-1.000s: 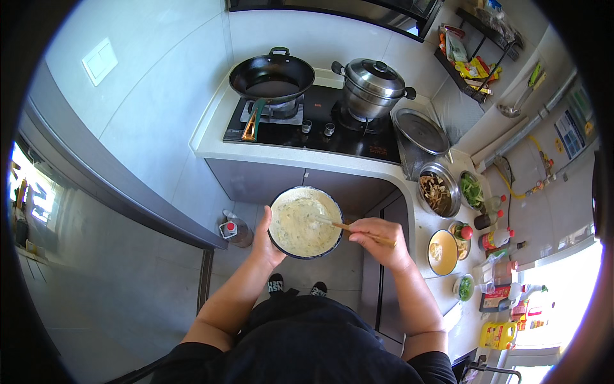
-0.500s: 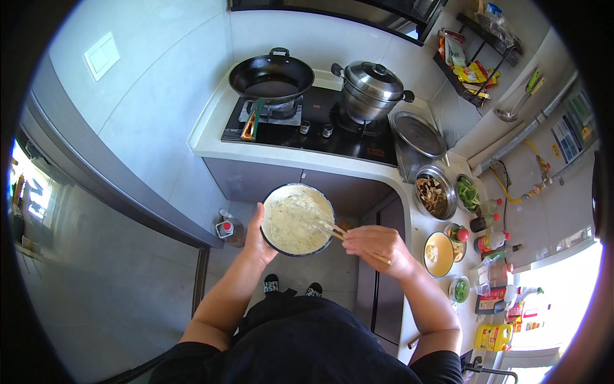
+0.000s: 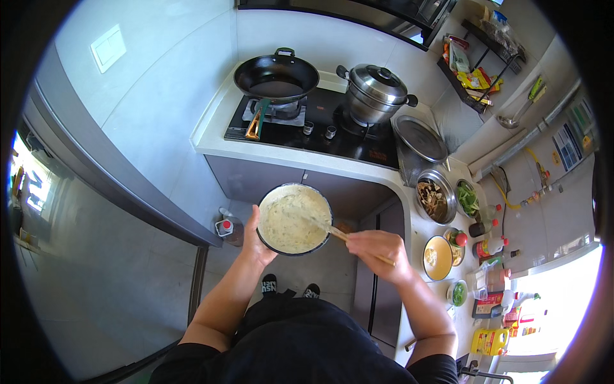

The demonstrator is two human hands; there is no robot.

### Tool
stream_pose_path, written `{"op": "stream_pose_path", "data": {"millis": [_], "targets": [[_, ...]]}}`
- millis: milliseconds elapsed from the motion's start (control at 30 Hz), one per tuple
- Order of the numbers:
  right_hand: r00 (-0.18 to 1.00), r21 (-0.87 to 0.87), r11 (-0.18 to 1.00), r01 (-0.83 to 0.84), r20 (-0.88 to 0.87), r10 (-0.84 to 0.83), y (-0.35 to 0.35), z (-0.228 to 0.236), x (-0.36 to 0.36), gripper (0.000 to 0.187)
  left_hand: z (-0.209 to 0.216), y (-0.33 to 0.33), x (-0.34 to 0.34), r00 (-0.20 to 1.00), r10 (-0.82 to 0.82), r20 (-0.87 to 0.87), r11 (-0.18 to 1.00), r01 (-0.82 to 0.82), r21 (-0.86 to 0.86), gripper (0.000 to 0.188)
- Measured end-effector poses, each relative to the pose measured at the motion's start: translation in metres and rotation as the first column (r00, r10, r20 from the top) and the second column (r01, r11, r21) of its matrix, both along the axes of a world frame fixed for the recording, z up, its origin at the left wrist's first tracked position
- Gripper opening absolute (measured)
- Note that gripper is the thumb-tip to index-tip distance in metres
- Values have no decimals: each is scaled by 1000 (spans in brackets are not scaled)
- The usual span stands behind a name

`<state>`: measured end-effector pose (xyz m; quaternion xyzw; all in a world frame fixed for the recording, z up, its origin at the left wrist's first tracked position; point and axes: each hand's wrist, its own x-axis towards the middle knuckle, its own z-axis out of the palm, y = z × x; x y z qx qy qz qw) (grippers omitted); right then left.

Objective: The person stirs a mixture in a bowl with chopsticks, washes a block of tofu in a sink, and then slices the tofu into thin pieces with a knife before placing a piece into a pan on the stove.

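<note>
The left hand [image 3: 259,246] is clamped on the dark-rimmed bowl [image 3: 295,254], its thumb up along the left side and its other fingers mostly hidden under the wall. The bowl is held in front of the body, over the floor [image 3: 336,272], with its mouth up and pale batter [image 3: 284,224] inside. The right hand [image 3: 378,251] is just outside the right rim, fingers together and clamped on the chopsticks [image 3: 336,232], which slant over that rim with their tips in the batter.

Ahead, the front edge of the counter [image 3: 291,153] runs past the far rim, with the cabinet doors [image 3: 256,179] below it; in this view a strip of those doors shows between rim and counter edge. On the left, a gap lies between the left hand and the door frame [image 3: 153,201], where a red-capped bottle [image 3: 231,232] stands on the floor. Floor also shows between the two forearms, around the shoes [image 3: 269,283]. On the right there is less room: the counter curves round beside the right hand, and the right forearm appears against its edge. Along that side stand a steel bowl [image 3: 455,195] of sliced food, a cream bowl [image 3: 444,262] and a small bowl of chopped greens [image 3: 458,293]. The wok [image 3: 275,83] and lidded pot [image 3: 376,96] stand well apart from both hands, on the stove [image 3: 288,131]
</note>
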<state>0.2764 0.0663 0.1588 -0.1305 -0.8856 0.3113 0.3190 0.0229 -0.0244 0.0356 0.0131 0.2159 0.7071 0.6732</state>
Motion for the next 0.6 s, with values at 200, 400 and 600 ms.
{"op": "stream_pose_path", "data": {"millis": [200, 400, 600], "targets": [[760, -864, 410, 290, -52, -647, -8, -49, -24, 18, 1, 9, 12, 998, 63, -11, 997, -63, 48, 73], [728, -886, 318, 339, 33, -685, -9, -34, 6, 18, -9, 2, 3, 994, 106, 9, 993, -106, 60, 72], [735, -878, 378, 292, -47, -677, -19, -27, -21, 19, -4, 5, 13, 993, 106, -54, 993, -102, 62, 71]]}}
